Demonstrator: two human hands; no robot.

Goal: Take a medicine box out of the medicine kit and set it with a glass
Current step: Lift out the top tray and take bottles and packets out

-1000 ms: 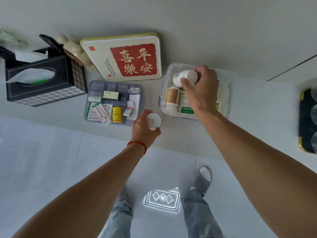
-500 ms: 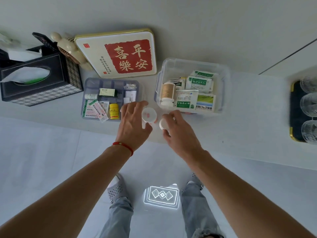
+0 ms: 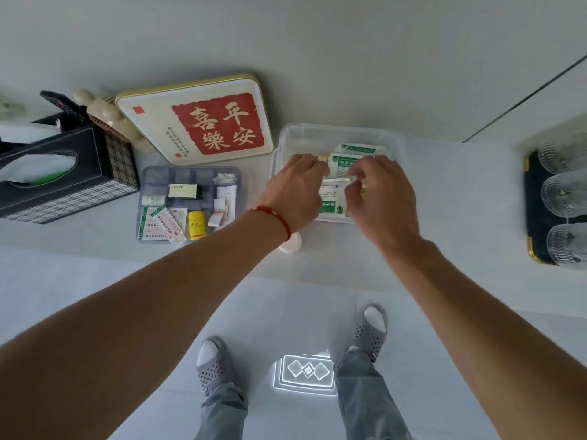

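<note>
tissue box (image 3: 68, 182); red-lettered tray (image 3: 195, 119); compartment organiser (image 3: 149, 173)

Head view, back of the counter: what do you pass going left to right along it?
Plaid tissue box → grey divided tray of small medicines → clear medicine kit, both hands reaching into it → dark gold-rimmed tray holding the glasses. The red-and-white plaque overlaps the two trays, so it is left out.

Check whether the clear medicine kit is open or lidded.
Open: no lid covers the medicine kit; both hands reach in among the green-and-white boxes.
</note>
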